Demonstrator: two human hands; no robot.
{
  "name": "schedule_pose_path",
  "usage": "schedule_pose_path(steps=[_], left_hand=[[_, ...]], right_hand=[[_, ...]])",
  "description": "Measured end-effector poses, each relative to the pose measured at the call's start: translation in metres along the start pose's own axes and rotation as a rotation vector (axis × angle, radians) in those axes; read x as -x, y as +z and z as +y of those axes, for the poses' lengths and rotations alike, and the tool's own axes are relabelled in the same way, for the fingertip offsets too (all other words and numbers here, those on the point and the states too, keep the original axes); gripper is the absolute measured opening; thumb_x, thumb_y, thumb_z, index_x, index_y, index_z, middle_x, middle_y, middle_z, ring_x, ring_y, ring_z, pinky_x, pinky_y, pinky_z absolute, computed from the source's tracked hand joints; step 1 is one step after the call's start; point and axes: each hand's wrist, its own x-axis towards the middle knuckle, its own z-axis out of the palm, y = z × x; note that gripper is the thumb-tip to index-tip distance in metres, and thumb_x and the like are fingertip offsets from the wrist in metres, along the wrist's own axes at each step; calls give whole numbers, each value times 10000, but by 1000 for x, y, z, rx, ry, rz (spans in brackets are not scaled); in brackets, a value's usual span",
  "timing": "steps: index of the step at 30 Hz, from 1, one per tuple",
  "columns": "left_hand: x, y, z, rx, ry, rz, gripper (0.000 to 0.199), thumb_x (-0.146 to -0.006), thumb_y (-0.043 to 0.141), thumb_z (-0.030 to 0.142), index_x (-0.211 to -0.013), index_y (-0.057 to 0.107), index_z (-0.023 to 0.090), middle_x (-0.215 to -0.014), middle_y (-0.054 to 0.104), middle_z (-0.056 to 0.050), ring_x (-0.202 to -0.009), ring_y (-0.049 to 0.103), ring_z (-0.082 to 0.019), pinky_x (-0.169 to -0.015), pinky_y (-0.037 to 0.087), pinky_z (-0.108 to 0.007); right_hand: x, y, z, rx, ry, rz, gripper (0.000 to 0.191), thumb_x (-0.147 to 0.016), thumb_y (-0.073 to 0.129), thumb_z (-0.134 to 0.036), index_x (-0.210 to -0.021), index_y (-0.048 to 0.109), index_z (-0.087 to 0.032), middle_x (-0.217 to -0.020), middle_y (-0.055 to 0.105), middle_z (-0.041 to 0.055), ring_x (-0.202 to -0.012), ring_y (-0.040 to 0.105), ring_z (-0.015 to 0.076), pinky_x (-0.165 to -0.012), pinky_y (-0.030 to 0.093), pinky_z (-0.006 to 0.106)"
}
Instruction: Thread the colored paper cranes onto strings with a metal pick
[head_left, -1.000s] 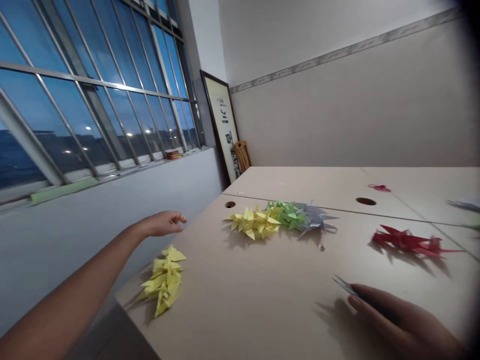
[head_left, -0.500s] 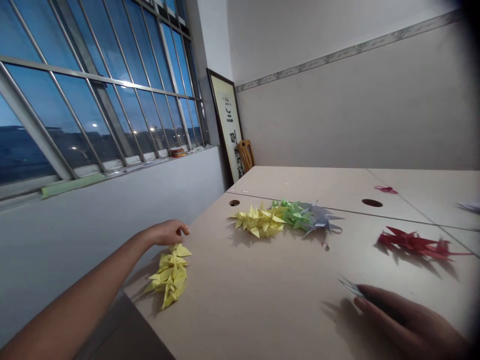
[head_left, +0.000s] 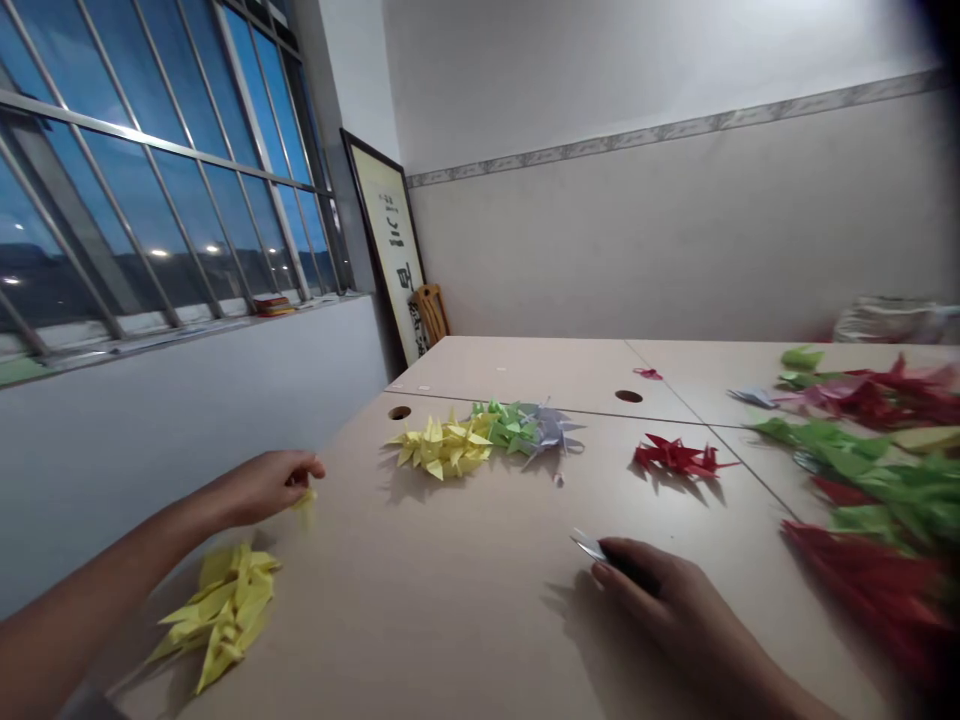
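Left hand [head_left: 266, 487] pinches a small yellow paper crane [head_left: 304, 503]; right hand [head_left: 660, 600] grips a grey folded paper piece [head_left: 589, 546]. On the desk [head_left: 420, 640]: a yellow crane pile [head_left: 221, 610], separate yellow [head_left: 442, 448], green [head_left: 510, 425], grey [head_left: 551, 428] and red [head_left: 679, 457] groups. A mixed green-and-red crane heap [head_left: 862, 470] lies at far right, unseparated.

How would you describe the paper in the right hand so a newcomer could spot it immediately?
On the beige table, in front of the pile of yellow, green and grey paper cranes, the right hand rests near the near edge. Pinched in it is a small silver-grey paper piece, poking out past the fingertips, apart from every pile.
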Motion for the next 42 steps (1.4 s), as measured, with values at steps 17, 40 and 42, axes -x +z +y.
schedule_pose_path(steps=[17,40,42], left_hand=[[-43,168,196,1491,55,-345,339,-548,728,218,-837,559,163,-720,548,27,-622,503,-59,-577,376,-177],[-36,166,201,1731,-123,-459,191,-632,598,73,-789,555,172,-698,598,4,-625,559,-92,-638,427,-221],[-37,166,200,1752,-124,-479,133,-663,601,102,-759,545,174,-678,599,8,-629,570,-92,-641,433,-219]], right_hand=[[-8,-3,-1,-184,28,74,266,-810,451,-339,-752,632,-153,-627,552,-18,-608,490,126,-552,372,199],[-3,0,-5,-186,49,38,267,-816,440,-373,-771,602,-165,-628,543,-14,-591,485,123,-530,378,191],[-2,1,-8,-162,23,16,256,-816,442,-355,-763,607,-166,-613,527,-20,-584,472,119,-531,372,190]])
